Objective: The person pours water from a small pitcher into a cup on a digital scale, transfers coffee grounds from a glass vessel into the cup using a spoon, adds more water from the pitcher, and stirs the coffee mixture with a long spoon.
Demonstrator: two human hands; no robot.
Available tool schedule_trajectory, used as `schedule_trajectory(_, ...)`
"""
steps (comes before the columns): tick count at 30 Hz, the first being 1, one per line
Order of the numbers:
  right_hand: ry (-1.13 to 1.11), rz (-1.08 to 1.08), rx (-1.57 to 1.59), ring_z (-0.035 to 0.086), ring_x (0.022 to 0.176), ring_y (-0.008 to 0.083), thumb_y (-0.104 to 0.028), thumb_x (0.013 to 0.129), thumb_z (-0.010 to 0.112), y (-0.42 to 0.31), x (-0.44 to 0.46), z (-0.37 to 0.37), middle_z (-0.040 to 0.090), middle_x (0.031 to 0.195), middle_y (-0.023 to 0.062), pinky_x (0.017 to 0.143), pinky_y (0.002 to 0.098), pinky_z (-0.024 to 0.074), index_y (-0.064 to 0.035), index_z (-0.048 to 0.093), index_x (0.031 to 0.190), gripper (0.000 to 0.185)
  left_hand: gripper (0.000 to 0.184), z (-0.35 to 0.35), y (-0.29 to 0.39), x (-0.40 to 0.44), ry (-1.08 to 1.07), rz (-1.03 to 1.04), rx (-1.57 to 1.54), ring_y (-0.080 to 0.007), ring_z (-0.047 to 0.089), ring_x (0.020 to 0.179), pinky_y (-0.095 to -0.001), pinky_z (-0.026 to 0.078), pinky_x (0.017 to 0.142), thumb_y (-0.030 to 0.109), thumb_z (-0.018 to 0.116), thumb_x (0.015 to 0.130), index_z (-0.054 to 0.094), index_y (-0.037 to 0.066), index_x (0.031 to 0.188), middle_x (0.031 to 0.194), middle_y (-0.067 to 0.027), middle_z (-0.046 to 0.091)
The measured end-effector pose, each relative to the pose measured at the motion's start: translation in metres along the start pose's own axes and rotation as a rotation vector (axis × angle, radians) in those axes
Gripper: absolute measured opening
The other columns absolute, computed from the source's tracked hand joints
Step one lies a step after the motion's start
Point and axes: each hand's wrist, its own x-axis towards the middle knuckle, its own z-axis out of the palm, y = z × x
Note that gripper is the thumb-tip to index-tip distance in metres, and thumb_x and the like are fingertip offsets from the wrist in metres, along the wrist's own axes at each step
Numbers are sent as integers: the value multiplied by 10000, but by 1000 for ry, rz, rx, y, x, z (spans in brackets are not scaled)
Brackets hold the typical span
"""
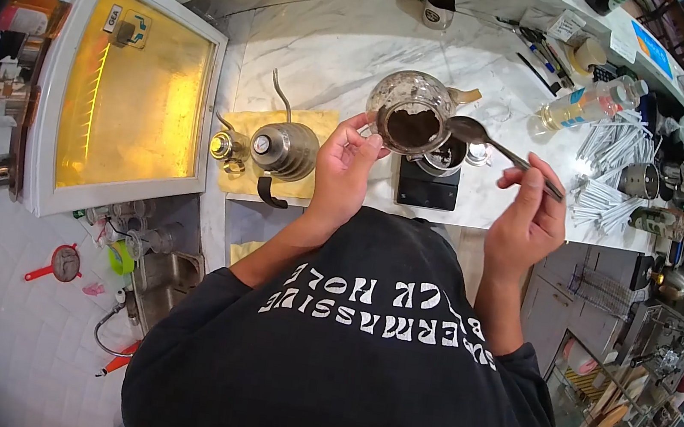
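Observation:
My left hand [349,163] grips the rim of a round glass vessel [388,90], tilted with its mouth toward me. Dark grounds [414,128], which look like coffee, lie inside the mouth. A wooden piece [465,97] juts out at the vessel's right; I cannot tell whether it is its handle. Between the fingers of my right hand [530,205] is the handle of a dark spoon [497,148], its bowl beside the vessel's mouth. Just below, a small metal cup [444,160] with dark bits inside stands on a black scale [427,192], partly covered by the vessel.
A gooseneck kettle [285,150] and a smaller metal pot [228,147] stand on a yellow cloth [302,187] at left. Wrapped straws [617,155] and a clear bottle [585,106] lie at right. A dark-mouthed mug [438,10] stands at the back. An open yellow-lit door [138,92] is far left.

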Motion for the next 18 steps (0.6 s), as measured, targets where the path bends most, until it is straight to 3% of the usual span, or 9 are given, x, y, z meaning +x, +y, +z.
schedule_trajectory(5,33,-65,-265,666,822,115,-27,1042,601,35,-14,-17,728,897,103,743,258,535,60,695,1137,159,182,-9,-7,-2,30,-28,4,-226,647,1177,-401,604,983,94,581,1066,522,34,904,1460,-201,494)
schedule_trajectory(8,-176,-238,-540,702,832,256,28,956,680,71,-24,-21,715,913,150,759,326,552,11,715,1104,153,185,-9,-5,-2,38,-35,10,-227,651,1171,-400,604,984,97,581,1067,522,34,904,1463,-200,490)
schedule_trajectory(9,-233,-359,-563,686,849,312,51,916,699,74,-23,-19,710,932,143,820,386,548,-18,719,1106,204,186,-9,-4,-3,44,-36,15,-227,653,1169,-400,604,984,98,581,1068,521,34,903,1463,-199,489)
schedule_trajectory(13,-262,-523,-595,660,831,293,72,880,710,70,-24,-17,709,921,126,882,442,514,-24,716,1118,256,189,-15,-7,-5,32,-22,15,-225,651,1174,-397,605,984,98,583,1067,524,32,900,1469,-199,486)
schedule_trajectory(16,-367,-501,-670,662,851,318,95,913,690,68,-23,-17,713,932,161,816,383,531,-1,717,1073,189,187,-17,-8,-5,28,-25,11,-227,646,1185,-396,607,982,95,588,1063,527,32,898,1475,-201,484)
schedule_trajectory(18,-278,-514,-660,671,847,299,97,918,683,57,-18,-17,716,932,155,812,378,531,1,713,1091,200,183,-20,-9,-5,24,-14,15,-229,641,1194,-395,608,980,89,593,1059,528,31,898,1481,-204,481)
